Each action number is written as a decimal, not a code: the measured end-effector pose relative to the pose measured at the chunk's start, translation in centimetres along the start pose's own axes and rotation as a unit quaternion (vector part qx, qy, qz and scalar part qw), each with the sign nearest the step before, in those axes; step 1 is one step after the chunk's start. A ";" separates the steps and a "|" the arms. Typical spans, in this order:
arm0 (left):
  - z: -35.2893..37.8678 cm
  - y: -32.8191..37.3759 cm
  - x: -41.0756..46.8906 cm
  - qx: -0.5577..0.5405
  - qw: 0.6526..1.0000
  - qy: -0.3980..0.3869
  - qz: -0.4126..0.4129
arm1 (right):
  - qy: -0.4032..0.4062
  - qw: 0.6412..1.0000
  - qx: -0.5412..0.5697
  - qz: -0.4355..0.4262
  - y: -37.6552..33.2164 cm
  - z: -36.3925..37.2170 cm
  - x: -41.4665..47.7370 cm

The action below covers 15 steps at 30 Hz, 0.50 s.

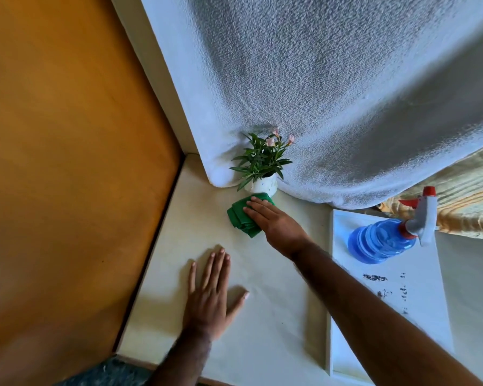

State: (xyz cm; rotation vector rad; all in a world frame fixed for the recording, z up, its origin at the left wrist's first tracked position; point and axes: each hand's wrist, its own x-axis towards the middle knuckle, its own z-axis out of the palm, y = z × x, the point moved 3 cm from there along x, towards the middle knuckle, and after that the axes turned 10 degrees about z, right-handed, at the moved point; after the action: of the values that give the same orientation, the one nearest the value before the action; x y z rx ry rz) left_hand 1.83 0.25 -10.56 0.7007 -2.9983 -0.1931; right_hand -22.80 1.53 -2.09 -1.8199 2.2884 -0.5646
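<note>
A folded green cloth (239, 217) lies on the pale cream surface (251, 324), just in front of a small white pot (264, 186). My right hand (273, 221) presses flat on the cloth with straight fingers that reach toward the pot. My left hand (211, 293) rests flat on the surface nearer to me, fingers spread, holding nothing. The pot holds a small plant (261, 157) with green leaves and pink flowers.
A blue spray bottle (382, 240) with a grey and red trigger lies on its side on a white panel (418, 296) at the right. A white textured wall or fabric (332, 93) rises behind the pot. An orange-brown wooden panel (67, 162) borders the left.
</note>
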 end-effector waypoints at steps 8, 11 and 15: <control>0.0 -0.1 0.0 -0.003 1.000 0.000 -0.002 | 0.029 0.998 -0.013 -0.050 -0.7 -2.7 0.3; 0.0 0.0 -0.1 -0.002 1.000 0.000 0.000 | 0.051 0.992 -0.050 -0.102 -1.2 -3.9 1.1; 0.1 0.0 0.0 -0.003 1.000 0.000 0.000 | 0.056 0.985 -0.079 -0.142 -0.6 -3.8 0.8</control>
State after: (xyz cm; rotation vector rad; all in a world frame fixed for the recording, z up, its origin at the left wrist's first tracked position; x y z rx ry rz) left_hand 1.86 0.25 -10.63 0.6986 -2.9959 -0.2018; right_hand -23.79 1.40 1.69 -2.2691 2.2122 -0.5530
